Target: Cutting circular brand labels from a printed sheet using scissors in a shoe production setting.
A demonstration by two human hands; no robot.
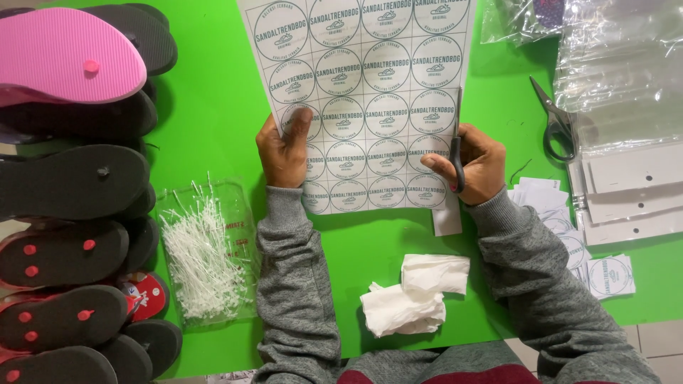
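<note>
The top of the sheet of round labels [363,99] runs out of view, and my scissors' [457,146] handles are buried in my right hand [473,163], so only the thin dark blades show, standing upright along the sheet's right edge. The paper is white and smooth, printed with rows of circles. My left hand [284,153] has its grip closed on the sheet's left edge, thumb on top. My right grip is closed around the scissors, fingers touching the paper. On the green table [213,107] lie crumpled tissues [413,295], a clear bag of white plastic ties [203,256], cut labels [569,235], a second pair of scissors [558,121], and flip-flops [71,185] partly cut off at left.
</note>
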